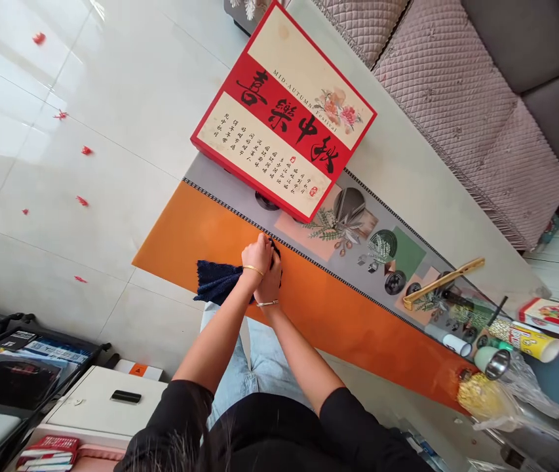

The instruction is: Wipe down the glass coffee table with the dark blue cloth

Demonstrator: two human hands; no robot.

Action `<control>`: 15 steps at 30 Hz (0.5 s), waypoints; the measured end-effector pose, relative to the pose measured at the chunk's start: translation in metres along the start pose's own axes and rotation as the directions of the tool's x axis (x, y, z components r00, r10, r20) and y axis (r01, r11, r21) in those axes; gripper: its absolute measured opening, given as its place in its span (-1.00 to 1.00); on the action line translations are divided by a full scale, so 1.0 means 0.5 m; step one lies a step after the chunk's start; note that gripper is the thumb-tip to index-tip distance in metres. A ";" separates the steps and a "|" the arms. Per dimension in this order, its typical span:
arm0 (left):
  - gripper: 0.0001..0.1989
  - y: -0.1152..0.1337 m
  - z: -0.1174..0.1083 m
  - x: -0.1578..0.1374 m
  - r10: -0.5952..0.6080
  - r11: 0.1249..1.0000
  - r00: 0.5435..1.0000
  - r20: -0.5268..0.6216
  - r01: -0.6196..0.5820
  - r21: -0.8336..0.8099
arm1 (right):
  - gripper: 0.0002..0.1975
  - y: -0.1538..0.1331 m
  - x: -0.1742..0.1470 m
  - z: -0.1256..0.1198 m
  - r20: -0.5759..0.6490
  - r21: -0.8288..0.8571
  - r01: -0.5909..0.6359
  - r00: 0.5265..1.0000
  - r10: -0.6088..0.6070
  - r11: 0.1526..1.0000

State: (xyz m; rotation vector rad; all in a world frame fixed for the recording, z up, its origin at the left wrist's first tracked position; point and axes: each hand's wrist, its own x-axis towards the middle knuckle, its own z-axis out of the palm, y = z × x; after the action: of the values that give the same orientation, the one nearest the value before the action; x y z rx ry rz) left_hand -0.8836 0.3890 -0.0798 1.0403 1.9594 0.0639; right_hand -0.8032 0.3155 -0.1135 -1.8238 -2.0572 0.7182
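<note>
A dark navy cloth [217, 280] is bunched at the edge of the orange tabletop [343, 298]. Its loose end fans out to the left, and a small bit shows past my fingers on the right. My left hand [256, 254], with a gold bangle at the wrist, is closed on the cloth. Pressed against it, my right hand [270, 278] is closed too, a silver bangle on its wrist. The fingers overlap, so part of the cloth between them is hidden. Just beyond my hands lies a large red and cream Mid-Autumn gift box [269, 174].
On the table's right side are a wooden back scratcher [443, 283], a white cup [456, 345], a yellow snack tub [539, 342] and a clear plastic bag [493, 400]. A quilted sofa [449, 105] stands behind. At lower left is a white cabinet [92, 400].
</note>
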 end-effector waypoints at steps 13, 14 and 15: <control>-0.81 -0.145 -0.264 0.248 -0.217 0.941 0.831 -0.513 0.039 -0.335 | -0.36 -0.226 0.295 0.122 0.286 -0.102 0.384 0.895 -0.343 0.918; -0.80 -0.165 -0.286 0.257 -0.226 0.942 0.818 -0.529 0.045 -0.334 | -0.37 -0.245 0.309 0.134 0.302 -0.077 0.421 0.874 -0.381 0.904; -0.79 -0.183 -0.306 0.263 -0.235 0.943 0.808 -0.541 0.054 -0.330 | -0.38 -0.260 0.320 0.145 0.313 -0.053 0.455 0.853 -0.417 0.889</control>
State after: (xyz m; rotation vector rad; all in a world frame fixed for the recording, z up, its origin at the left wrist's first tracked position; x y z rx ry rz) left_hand -1.0864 0.4711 -0.1152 0.7051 2.4675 0.6426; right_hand -0.9742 0.4515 -0.1187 -1.2741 -2.6401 0.7749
